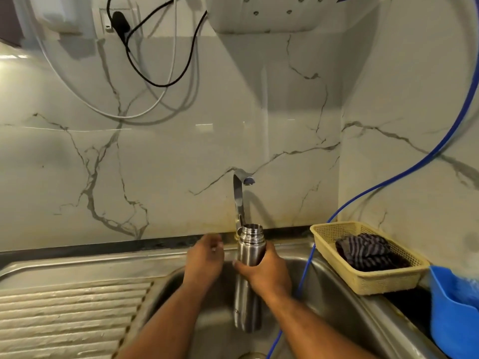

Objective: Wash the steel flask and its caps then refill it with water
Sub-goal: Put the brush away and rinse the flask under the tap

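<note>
- Steel flask (246, 307) upright and uncapped over the sink (337, 307), low centre of view, its mouth just beside the tap (238, 195) stem.
- Right hand (264, 273) wraps round the flask's upper body from 3 o'clock.
- Left hand (204, 260) at the flask's 9 o'clock, apart from it; fingers blurred, so open or closed cannot be told.
- Yellow basket (383, 281) holding a striped cloth (365, 250) at 3 o'clock.
</note>
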